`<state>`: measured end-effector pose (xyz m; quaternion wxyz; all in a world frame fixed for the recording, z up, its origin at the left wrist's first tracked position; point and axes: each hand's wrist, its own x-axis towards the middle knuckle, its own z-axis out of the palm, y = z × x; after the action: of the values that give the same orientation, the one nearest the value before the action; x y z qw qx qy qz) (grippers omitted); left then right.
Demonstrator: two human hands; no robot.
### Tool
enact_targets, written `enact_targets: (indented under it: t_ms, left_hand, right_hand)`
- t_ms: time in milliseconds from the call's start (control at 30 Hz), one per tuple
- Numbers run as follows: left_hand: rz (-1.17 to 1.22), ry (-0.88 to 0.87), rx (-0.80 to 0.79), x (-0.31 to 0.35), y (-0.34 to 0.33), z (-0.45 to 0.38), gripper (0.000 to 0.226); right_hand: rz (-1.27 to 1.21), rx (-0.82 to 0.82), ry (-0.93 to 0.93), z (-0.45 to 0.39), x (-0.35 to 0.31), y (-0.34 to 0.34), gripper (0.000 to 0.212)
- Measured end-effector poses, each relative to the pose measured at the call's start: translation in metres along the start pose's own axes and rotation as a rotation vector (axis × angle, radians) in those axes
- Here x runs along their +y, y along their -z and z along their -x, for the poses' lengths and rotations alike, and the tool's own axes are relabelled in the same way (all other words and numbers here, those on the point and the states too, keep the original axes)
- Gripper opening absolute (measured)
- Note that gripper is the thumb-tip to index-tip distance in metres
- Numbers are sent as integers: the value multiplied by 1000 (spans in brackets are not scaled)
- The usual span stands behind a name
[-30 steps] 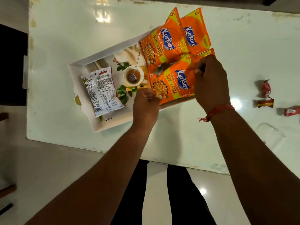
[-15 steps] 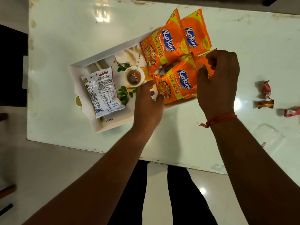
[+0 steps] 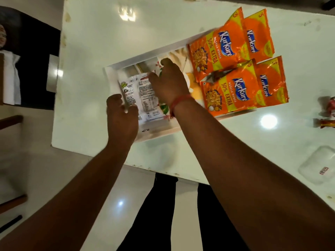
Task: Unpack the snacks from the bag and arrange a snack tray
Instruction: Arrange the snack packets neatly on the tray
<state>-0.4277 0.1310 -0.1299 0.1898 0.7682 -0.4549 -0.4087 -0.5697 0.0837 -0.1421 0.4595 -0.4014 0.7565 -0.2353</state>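
Note:
A white printed tray (image 3: 155, 134) lies on the pale table. Several orange Kurkure packets (image 3: 226, 95) overlap on its right half, two nearer ones and two farther ones (image 3: 215, 51). A white snack packet (image 3: 143, 98) lies back-side up on the tray's left half. My left hand (image 3: 121, 116) is at that packet's near-left corner, fingers on its edge. My right hand (image 3: 168, 82) rests on the packet's far-right part, fingers spread over it. Whether either hand grips the packet is unclear. The hands hide part of the tray's picture.
Wrapped candies (image 3: 328, 122) lie at the table's right edge. A clear plastic bag (image 3: 319, 165) lies flat near the front right. Dark furniture (image 3: 30, 66) stands left of the table, whose near edge (image 3: 126, 162) runs just below the tray.
Both hands left the orange packets and moved left to the white packet. The view shifted, so the tray now appears further right.

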Motion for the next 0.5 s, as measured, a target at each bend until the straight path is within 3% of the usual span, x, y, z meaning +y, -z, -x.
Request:
enact_targets:
  t_ms: [67,133,233,367,500]
  left_hand:
    - [49,43,-48,1,0,0,38]
    - [82,57,-68,2,1,0,35]
    - [176,57,-62,6,1,-1,30]
    - [381,-5,-18,16,4,1,17]
    - [449,-1,-67,22,3,-3,17]
  right_hand:
    - [-1,-88,-84,-20,-7,-10,34]
    - [94,-127,-37,-25,-12,-10,23]
    - [164,-75,139,-6,-10,6,14]
    - [126,26,409,35,5,40,19]
    - [169,-18,649,60,27,76,15]
